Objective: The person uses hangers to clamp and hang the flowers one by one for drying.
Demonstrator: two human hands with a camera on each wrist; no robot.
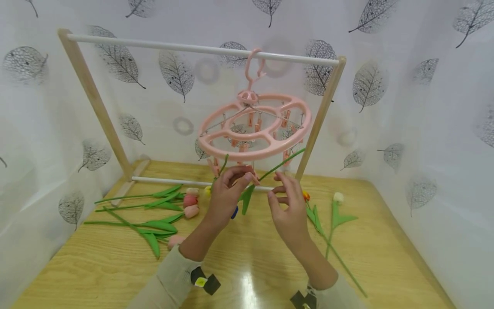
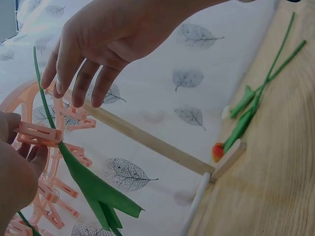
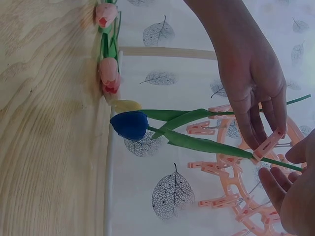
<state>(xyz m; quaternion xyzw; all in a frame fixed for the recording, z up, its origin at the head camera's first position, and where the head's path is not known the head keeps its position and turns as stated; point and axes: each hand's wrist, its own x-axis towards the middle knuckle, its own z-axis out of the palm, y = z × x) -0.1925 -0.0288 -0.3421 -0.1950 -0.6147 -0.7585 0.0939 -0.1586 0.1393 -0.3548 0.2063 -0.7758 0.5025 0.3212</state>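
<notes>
Beige sleeves [image 1: 164,279] are coming in at the bottom, nearest us, and beyond them we are seeing two bare hands. The left hand [image 1: 225,197] is keeping its thumb and fingers close together, pinching a pink clothespin [image 3: 269,145]. The right hand [image 1: 287,206] is holding nothing, its loosely curved fingers standing apart just beside a green stem [image 1: 283,164]. That stem is crossing the clothespin's tip, and its blue tulip [image 3: 129,125] is hanging head down below the left hand; a yellow tulip [image 3: 127,105] is hanging beside it. On the wooden table [image 1: 235,274], pink tulips [image 1: 190,200] are lying to our left, an orange tulip [image 1: 306,195] and a white tulip [image 1: 338,197] to our right. Farther back, a round pink hanger [image 1: 266,154] is hanging from the white rail [image 1: 154,43] of a wooden rack [image 1: 94,98], and a leaf-printed white curtain [image 1: 401,94] is filling the background.
</notes>
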